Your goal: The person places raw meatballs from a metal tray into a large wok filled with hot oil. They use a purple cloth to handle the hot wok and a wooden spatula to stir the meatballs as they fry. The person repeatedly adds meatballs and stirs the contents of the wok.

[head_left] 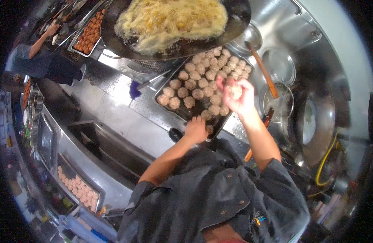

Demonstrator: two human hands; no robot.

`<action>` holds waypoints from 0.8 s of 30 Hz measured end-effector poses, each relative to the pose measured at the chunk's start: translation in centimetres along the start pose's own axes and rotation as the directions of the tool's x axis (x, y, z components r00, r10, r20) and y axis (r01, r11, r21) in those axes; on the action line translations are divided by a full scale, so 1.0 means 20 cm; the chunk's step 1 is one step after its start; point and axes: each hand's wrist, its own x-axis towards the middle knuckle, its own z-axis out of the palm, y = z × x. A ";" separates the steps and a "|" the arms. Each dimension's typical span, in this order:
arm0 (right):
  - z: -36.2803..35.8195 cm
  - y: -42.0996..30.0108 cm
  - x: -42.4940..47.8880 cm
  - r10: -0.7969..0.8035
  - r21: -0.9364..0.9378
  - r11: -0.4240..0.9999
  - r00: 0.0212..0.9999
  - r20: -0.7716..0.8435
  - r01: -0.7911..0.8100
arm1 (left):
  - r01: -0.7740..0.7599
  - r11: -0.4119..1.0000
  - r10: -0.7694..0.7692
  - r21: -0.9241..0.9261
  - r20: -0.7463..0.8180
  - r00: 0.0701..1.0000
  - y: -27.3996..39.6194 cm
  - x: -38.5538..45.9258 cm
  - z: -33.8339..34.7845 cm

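My right hand (242, 97) is raised over the dark baking tray (189, 114), with a pale raw meatball (235, 92) between its fingers and thumb. Many similar meatballs (197, 94) lie in rows and clusters on that tray, thickest towards its far end. At the tray's near edge, my left hand (196, 130) has its fingers curled over the rim. One meatball (209, 129) sits right beside those fingers. Beyond the tray, a large wok (113, 39) holds bubbling, foaming oil (171, 22); what fries beneath the foam is mostly hidden.
Browned meatballs fill a metal tray (71, 47) left of the wok, near a co-worker (37, 60). Another tray (98, 202) of raw meatballs rests on the left counter. Strainers, including one with a wooden handle (264, 73), and a second wok (321, 121) are at right.
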 end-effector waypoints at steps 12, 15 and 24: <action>0.62 -0.46 0.50 -0.240 -0.958 0.256 0.968 0.070 0.133 | -0.056 0.942 0.125 -0.331 0.190 0.974 -0.15 0.08 0.04; 0.38 -0.59 0.86 -0.331 -0.870 -0.477 0.943 0.043 -0.128 | 0.096 0.563 0.154 -0.821 0.218 0.964 -0.13 0.12 -0.08; 0.29 0.26 0.17 -0.032 -0.546 -0.798 0.888 0.459 0.253 | 0.025 -0.868 -0.120 -0.497 0.257 0.959 -0.06 0.05 -0.22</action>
